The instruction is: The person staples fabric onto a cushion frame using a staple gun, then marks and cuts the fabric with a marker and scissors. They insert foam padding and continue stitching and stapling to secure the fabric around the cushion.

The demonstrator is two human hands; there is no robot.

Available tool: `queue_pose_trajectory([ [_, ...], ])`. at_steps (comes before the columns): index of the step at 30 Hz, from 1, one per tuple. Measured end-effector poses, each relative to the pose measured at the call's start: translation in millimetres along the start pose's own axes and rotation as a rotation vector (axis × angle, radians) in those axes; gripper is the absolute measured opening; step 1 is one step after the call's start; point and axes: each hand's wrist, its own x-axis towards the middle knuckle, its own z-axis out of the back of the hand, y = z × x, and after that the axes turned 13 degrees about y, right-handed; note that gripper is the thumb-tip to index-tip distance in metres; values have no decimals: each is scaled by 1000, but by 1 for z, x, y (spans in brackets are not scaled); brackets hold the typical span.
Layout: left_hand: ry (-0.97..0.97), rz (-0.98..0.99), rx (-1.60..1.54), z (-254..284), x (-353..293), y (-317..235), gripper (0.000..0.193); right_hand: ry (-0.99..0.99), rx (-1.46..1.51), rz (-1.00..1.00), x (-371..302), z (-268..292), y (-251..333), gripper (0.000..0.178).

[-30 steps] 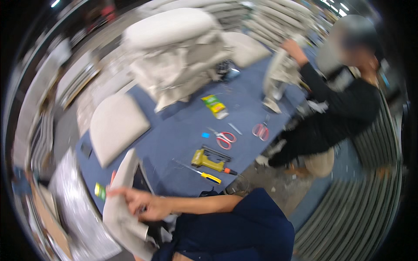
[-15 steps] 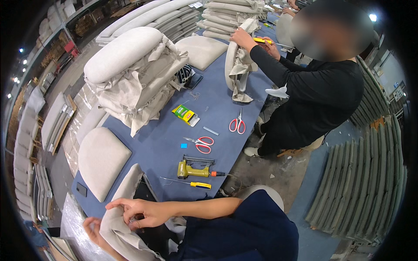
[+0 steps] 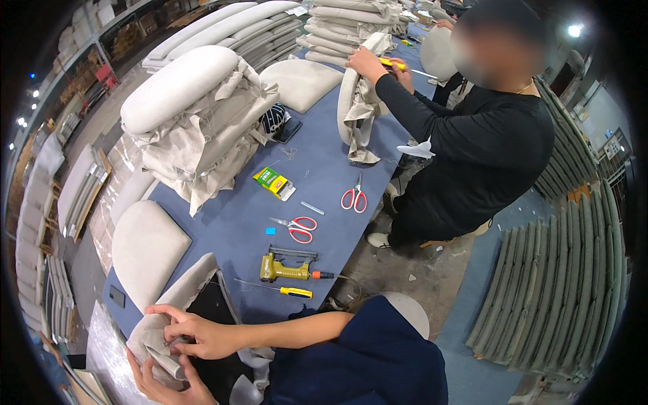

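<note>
A beige fabric-covered seat panel (image 3: 192,278) with a black underside (image 3: 217,361) stands tilted at the table's near left end. My left hand (image 3: 165,386) is closed round its lower rim, with the fingers on the outer side. My right hand (image 3: 206,335) pinches the beige cloth at the curved corner, where it bunches into a pointed fold (image 3: 162,359). A small dark spot shows at the right fingertips; I cannot tell what it is. White material (image 3: 246,390) hangs out of the panel's near side.
On the blue table (image 3: 229,233) lie a yellow-handled screwdriver (image 3: 295,292), a staple gun (image 3: 287,268), two pairs of scissors (image 3: 302,229), a small box (image 3: 273,182) and phones (image 3: 117,295). Beige cushions (image 3: 182,94) are piled behind. A co-worker in black (image 3: 472,142) handles another cushion.
My left hand has come up from behind the panel and into fuller view at its rim. The corner cloth is now drawn into a pointed fold. The whole view has shifted slightly.
</note>
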Motion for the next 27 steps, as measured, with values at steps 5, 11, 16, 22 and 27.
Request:
queue_pose_trajectory([
  [5, -157, 42, -312, -22, -7, 17, 31, 50, 40, -97, -5, 13, 7, 12],
  [11, -112, 32, -134, -49, -16, 67, 32, 12, -4, 4, 4, 13, -6, 19],
  [16, -62, 175, -55, -50, 3, 53, 41, 89, 41, -41, 11, 23, -15, 23],
  [22, -49, 136, -182, -55, -2, 86, 53, 167, -65, -38, 17, 24, -18, 23],
  [27, -48, 262, -476, -44, -41, 101, 48, 225, 44, -86, 1, 19, -35, 18],
])
